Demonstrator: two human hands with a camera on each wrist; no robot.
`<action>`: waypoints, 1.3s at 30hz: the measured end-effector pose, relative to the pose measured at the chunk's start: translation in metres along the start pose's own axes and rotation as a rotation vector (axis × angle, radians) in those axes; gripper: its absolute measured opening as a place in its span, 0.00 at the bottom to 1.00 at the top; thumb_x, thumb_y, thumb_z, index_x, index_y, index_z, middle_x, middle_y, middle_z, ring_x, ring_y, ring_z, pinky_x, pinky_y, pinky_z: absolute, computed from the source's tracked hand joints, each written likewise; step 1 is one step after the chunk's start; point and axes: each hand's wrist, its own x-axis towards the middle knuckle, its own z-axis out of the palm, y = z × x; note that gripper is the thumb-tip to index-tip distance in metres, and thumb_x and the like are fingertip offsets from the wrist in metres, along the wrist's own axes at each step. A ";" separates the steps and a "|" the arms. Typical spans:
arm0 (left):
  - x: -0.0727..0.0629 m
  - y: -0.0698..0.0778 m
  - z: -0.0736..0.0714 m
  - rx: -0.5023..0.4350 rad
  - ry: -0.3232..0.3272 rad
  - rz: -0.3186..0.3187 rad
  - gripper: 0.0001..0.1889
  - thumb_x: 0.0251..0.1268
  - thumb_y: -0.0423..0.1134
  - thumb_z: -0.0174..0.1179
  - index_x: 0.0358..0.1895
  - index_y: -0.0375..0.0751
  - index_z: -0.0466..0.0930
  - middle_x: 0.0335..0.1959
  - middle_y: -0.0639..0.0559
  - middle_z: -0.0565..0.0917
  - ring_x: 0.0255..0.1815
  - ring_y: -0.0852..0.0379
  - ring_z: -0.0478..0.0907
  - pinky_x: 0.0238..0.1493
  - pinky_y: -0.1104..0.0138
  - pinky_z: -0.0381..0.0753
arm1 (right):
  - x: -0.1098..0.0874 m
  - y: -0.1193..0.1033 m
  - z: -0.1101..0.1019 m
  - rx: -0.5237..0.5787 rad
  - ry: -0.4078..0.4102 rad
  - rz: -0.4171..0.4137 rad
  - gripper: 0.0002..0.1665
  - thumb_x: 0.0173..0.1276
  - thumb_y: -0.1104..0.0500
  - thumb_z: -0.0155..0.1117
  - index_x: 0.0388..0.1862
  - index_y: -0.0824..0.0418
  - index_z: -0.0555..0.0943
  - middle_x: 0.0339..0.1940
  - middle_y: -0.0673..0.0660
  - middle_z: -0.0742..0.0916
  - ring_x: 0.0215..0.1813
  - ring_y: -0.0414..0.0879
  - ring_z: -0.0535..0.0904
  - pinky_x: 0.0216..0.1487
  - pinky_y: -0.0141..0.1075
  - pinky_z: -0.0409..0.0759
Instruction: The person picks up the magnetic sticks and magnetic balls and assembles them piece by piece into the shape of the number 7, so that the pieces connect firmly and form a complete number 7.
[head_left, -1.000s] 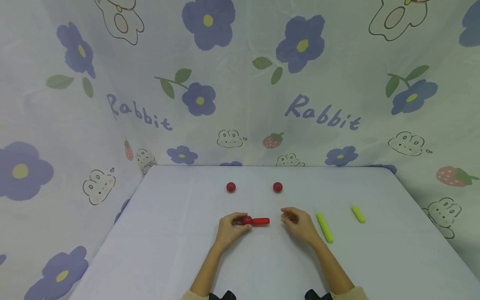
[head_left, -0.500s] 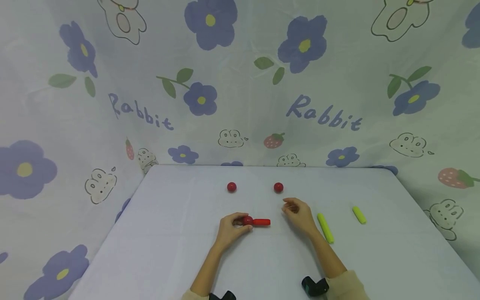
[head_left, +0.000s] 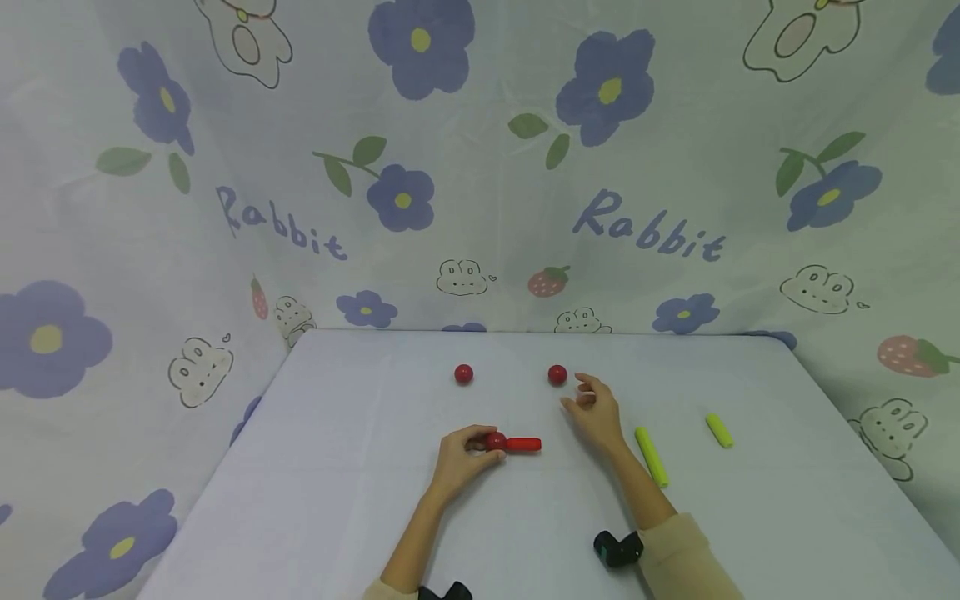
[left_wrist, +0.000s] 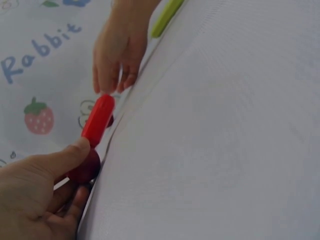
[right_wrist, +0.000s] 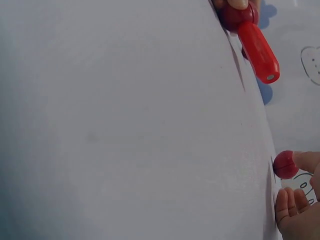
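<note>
My left hand (head_left: 454,468) pinches a dark red ball (head_left: 496,442) between thumb and fingers. A bright red rod (head_left: 523,444) sticks out of that ball toward the right, end against it. In the right wrist view, a small silvery dot shows on the tip of the rod (right_wrist: 259,50). My right hand (head_left: 597,417) is just right of a second red ball (head_left: 557,375) on the table, thumb and fingers spread apart, nothing between them. In the right wrist view its fingers overlap this ball (right_wrist: 285,165). A third red ball (head_left: 463,374) lies farther left.
A long yellow-green rod (head_left: 651,457) lies beside my right forearm, with a shorter one (head_left: 718,430) farther right. The white table (head_left: 360,500) ends at a patterned cloth backdrop (head_left: 480,167). Black wrist devices (head_left: 618,549) sit near both sleeves.
My right hand has moved away from the red rod, forward to beside the right-hand red ball, and its fingers have spread. My left hand keeps holding the ball and rod in place.
</note>
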 end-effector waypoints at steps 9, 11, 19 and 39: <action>0.000 -0.001 0.000 -0.019 -0.004 -0.008 0.22 0.48 0.37 0.72 0.48 0.31 0.81 0.45 0.41 0.83 0.39 0.48 0.80 0.44 0.62 0.81 | 0.010 0.003 0.005 0.032 0.008 0.028 0.28 0.58 0.66 0.67 0.59 0.66 0.73 0.49 0.64 0.77 0.47 0.55 0.76 0.53 0.46 0.77; -0.001 -0.001 0.000 -0.009 -0.005 -0.008 0.22 0.48 0.37 0.72 0.48 0.31 0.81 0.45 0.41 0.83 0.39 0.49 0.80 0.44 0.63 0.81 | 0.012 0.003 0.005 0.032 0.010 0.019 0.28 0.58 0.67 0.67 0.59 0.67 0.73 0.50 0.65 0.77 0.48 0.56 0.76 0.53 0.46 0.77; -0.002 0.000 -0.001 -0.006 -0.001 -0.002 0.22 0.48 0.37 0.72 0.48 0.31 0.81 0.45 0.41 0.83 0.39 0.48 0.80 0.43 0.64 0.81 | 0.024 0.005 0.008 0.010 -0.017 0.078 0.31 0.60 0.63 0.66 0.63 0.64 0.70 0.57 0.64 0.75 0.57 0.56 0.73 0.59 0.46 0.73; -0.001 0.002 0.000 0.022 0.003 0.006 0.21 0.49 0.37 0.72 0.48 0.32 0.81 0.45 0.42 0.83 0.39 0.50 0.80 0.43 0.66 0.81 | 0.044 0.002 0.014 0.020 -0.065 0.033 0.35 0.58 0.62 0.69 0.63 0.67 0.69 0.61 0.66 0.75 0.60 0.58 0.72 0.60 0.47 0.72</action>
